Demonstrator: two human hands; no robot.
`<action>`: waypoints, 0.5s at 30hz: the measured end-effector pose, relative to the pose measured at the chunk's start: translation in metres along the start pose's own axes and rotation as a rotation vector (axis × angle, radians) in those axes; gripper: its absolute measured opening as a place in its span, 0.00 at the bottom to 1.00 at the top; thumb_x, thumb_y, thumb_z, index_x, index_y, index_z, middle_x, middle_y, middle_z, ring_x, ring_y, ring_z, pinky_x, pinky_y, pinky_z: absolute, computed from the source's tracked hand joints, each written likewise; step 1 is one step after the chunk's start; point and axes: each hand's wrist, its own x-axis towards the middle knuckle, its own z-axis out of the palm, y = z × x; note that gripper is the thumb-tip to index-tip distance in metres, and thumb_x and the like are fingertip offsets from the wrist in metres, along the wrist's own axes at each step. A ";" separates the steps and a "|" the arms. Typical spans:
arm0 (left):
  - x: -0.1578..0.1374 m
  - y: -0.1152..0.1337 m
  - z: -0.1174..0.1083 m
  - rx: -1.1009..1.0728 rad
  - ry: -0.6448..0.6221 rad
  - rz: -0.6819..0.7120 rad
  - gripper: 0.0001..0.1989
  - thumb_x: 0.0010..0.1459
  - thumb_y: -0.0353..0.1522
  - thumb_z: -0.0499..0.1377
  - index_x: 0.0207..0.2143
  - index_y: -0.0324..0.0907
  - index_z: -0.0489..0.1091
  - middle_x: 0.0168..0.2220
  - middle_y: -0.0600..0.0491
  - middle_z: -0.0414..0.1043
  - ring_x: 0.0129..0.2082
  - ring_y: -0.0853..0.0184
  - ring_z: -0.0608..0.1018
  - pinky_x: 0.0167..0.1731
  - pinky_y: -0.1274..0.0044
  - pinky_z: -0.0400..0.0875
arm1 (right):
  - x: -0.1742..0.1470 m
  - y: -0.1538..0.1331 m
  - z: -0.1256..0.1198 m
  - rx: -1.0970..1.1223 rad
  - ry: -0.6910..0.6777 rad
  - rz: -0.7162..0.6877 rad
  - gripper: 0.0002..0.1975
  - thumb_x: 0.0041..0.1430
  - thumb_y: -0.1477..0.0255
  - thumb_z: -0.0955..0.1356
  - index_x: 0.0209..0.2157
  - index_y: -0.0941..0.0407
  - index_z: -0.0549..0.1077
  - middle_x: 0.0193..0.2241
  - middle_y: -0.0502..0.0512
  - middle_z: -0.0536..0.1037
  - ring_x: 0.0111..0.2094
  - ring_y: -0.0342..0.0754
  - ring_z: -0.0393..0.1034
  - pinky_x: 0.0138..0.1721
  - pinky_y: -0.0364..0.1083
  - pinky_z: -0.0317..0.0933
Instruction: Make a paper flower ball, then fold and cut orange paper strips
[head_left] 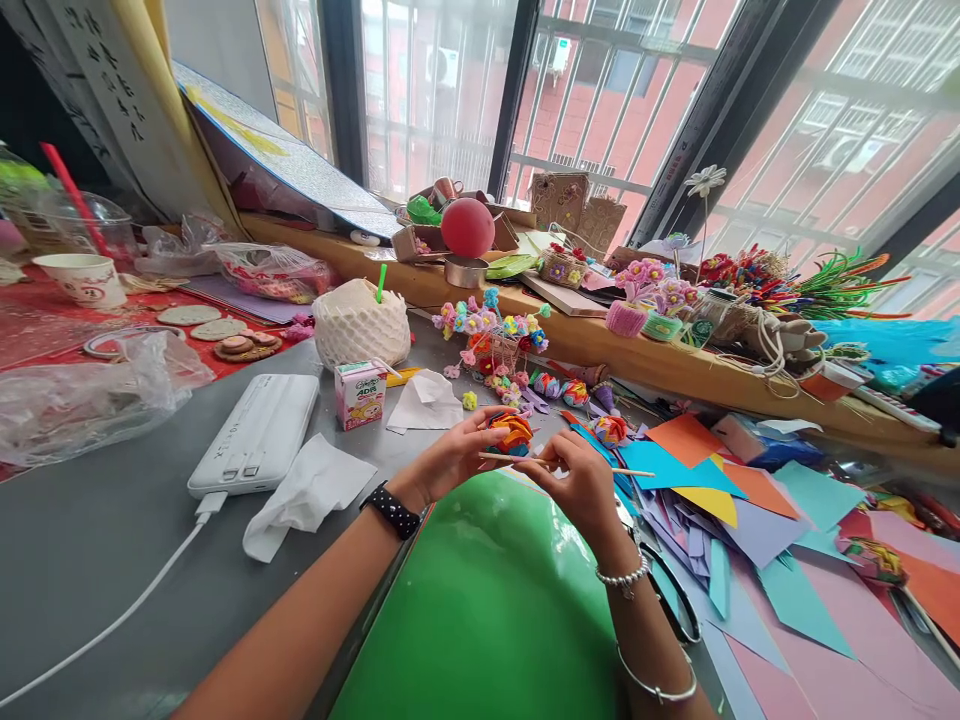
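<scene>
My left hand [457, 452] is closed around a round folded-paper flower [514, 432] in orange and blue. In my right hand [579, 485] a thin wooden stick [636, 472] is pinched, lying roughly level. Its left end passes just below the flower, near the left fingers; whether it touches the flower I cannot tell. Both hands are above the far edge of a glossy green surface [480, 600]. Beside my right wrist lie scissors [679, 600] with black handles, partly hidden by the arm. Blue, orange and purple paper pieces [682, 470] are close to the right hand.
A white power bank [259, 435] with a cable and a crumpled tissue [307, 495] lie at left. Behind stand a small drink carton [361, 394], a wrapped coconut [361, 325] and craft flowers [495, 335]. Coloured sheets [806, 600] spread over the right. A ledge [645, 350] holds crafts.
</scene>
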 end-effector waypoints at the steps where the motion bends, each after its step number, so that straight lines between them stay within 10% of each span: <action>1: 0.000 -0.001 -0.001 0.001 0.002 0.006 0.18 0.49 0.30 0.59 0.44 0.44 0.61 0.43 0.51 0.68 0.38 0.65 0.74 0.40 0.74 0.66 | 0.000 -0.001 0.000 -0.006 0.005 0.001 0.19 0.48 0.58 0.66 0.18 0.57 0.60 0.19 0.48 0.64 0.22 0.42 0.58 0.23 0.41 0.51; 15: 0.004 -0.005 -0.004 0.080 -0.026 0.008 0.27 0.41 0.24 0.62 0.45 0.43 0.59 0.42 0.50 0.68 0.37 0.68 0.73 0.38 0.77 0.64 | 0.000 0.003 0.001 0.175 -0.197 0.090 0.13 0.49 0.60 0.66 0.23 0.56 0.70 0.19 0.49 0.70 0.21 0.42 0.60 0.22 0.40 0.51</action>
